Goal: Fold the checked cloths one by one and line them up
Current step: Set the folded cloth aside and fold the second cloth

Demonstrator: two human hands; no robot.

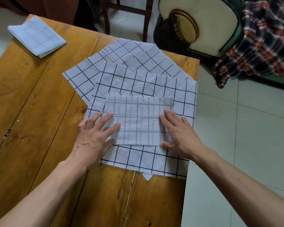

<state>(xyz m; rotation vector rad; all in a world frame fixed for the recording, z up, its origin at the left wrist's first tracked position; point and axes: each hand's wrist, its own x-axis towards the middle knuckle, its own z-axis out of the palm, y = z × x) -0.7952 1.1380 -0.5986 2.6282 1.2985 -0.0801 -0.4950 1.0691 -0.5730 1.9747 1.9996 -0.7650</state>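
Note:
A folded checked cloth (138, 122) lies as a small rectangle on top of an unfolded checked cloth (147, 86). A second spread cloth (129, 53) lies turned under that one, farther back. My left hand (95, 136) rests flat on the folded cloth's left edge with its fingers spread. My right hand (177, 131) presses flat on its right edge. Another folded checked cloth (37, 37) sits at the table's far left corner.
The wooden table (31, 112) has plank seams and ends just right of the cloths, where the tiled floor (244, 145) begins. A wooden chair (129, 13) stands beyond the table. A sofa arm (198, 23) with a plaid blanket (261, 43) is at the upper right.

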